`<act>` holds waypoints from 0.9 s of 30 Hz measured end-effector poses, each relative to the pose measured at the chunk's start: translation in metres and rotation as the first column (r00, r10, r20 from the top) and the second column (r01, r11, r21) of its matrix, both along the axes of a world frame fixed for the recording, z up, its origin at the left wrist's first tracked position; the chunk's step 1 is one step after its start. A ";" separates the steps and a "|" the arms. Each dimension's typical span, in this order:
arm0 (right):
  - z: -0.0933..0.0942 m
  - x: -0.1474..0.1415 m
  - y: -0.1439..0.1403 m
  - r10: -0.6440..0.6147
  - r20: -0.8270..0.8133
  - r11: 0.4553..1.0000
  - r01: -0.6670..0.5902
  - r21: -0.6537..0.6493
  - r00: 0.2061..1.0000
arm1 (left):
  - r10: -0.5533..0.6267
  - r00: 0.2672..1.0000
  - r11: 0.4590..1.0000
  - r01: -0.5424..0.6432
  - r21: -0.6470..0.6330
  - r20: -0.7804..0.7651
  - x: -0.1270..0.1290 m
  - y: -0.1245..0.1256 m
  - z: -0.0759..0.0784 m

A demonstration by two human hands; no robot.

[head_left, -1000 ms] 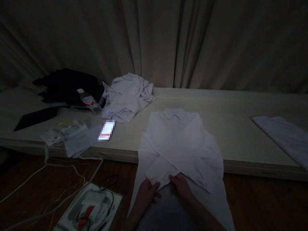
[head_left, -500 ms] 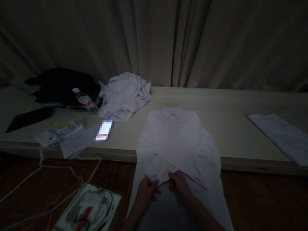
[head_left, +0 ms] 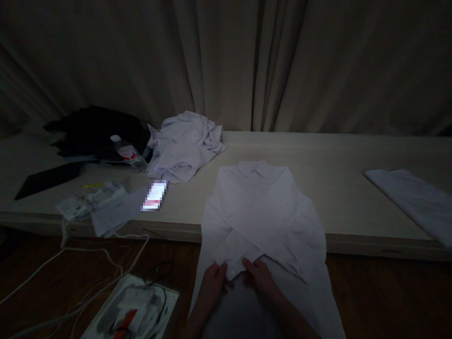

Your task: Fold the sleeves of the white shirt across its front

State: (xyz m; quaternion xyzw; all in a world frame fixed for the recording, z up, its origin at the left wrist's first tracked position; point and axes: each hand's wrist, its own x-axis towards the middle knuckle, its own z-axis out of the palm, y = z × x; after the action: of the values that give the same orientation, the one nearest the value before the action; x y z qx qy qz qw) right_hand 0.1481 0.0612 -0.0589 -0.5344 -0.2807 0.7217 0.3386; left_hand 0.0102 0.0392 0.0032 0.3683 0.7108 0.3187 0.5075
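While both sleeves lie crossed on white shirt (head_left: 261, 212), left hand (head_left: 212, 282) and right hand (head_left: 259, 280) pinch cuff (head_left: 233, 269), lower middle; bottom half unfolded.

I can read no text anywhere in this dim light. The bottle (head_left: 129, 156), just left of the crumpled shirt (head_left: 185, 146), carries a red-marked label, but its letters are too small and blurred to make out.
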 end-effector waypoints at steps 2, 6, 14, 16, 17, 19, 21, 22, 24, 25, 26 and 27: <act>-0.001 0.002 0.002 -0.002 0.031 1.000 0.001 0.025 1.000 | 0.012 1.000 1.000 -0.012 -0.001 0.002 0.000 0.001 0.001; -0.003 0.003 0.001 0.011 0.070 0.998 -0.015 0.066 0.997 | 0.079 0.996 0.997 -0.079 -0.002 0.044 -0.001 0.003 -0.003; -0.016 -0.003 -0.003 -0.064 0.075 0.997 0.061 0.042 0.995 | 0.084 0.996 0.996 -0.085 0.032 0.043 -0.010 0.003 -0.021; -0.018 -0.003 -0.002 -0.075 0.068 0.996 0.072 0.043 0.995 | 0.099 0.994 0.994 -0.100 0.038 0.044 -0.012 0.002 -0.022; -0.019 -0.004 -0.002 -0.078 0.067 0.996 0.075 0.045 0.995 | 0.102 0.994 0.994 -0.103 0.036 0.043 -0.012 0.001 -0.022; -0.020 -0.004 -0.001 -0.079 0.068 0.996 0.076 0.048 0.995 | 0.099 0.995 0.994 -0.100 0.038 0.031 -0.012 0.001 -0.020; -0.021 -0.005 0.000 -0.079 0.063 0.996 0.076 0.046 0.995 | 0.088 0.996 0.995 -0.089 0.048 0.021 -0.011 0.002 -0.016; -0.021 -0.005 0.000 -0.078 0.055 0.996 0.076 0.042 0.995 | 0.086 0.996 0.995 -0.087 0.049 0.026 -0.009 0.002 -0.013; -0.021 -0.006 -0.001 -0.079 0.038 0.996 0.078 0.032 0.996 | 0.087 0.994 0.996 -0.089 0.022 0.061 -0.005 0.002 -0.009; -0.020 -0.006 -0.002 -0.080 0.031 0.996 0.080 0.028 0.996 | 0.082 0.993 0.997 -0.082 -0.011 0.080 -0.003 0.002 -0.007; -0.019 -0.007 -0.003 -0.083 0.026 0.996 0.083 0.026 0.996 | 0.071 0.993 0.997 -0.067 -0.048 0.096 0.000 0.001 -0.005; -0.017 -0.007 -0.004 -0.087 0.023 0.996 0.086 0.025 0.996 | 0.057 0.993 0.996 -0.049 -0.081 0.106 0.002 0.000 -0.004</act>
State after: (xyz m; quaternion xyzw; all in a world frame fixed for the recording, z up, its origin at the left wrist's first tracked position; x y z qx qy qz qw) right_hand 0.1412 0.0576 -0.0762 -0.5507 -0.2699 0.6966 0.3723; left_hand 0.0123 0.0395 -0.0012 0.3115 0.7035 0.3236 0.5507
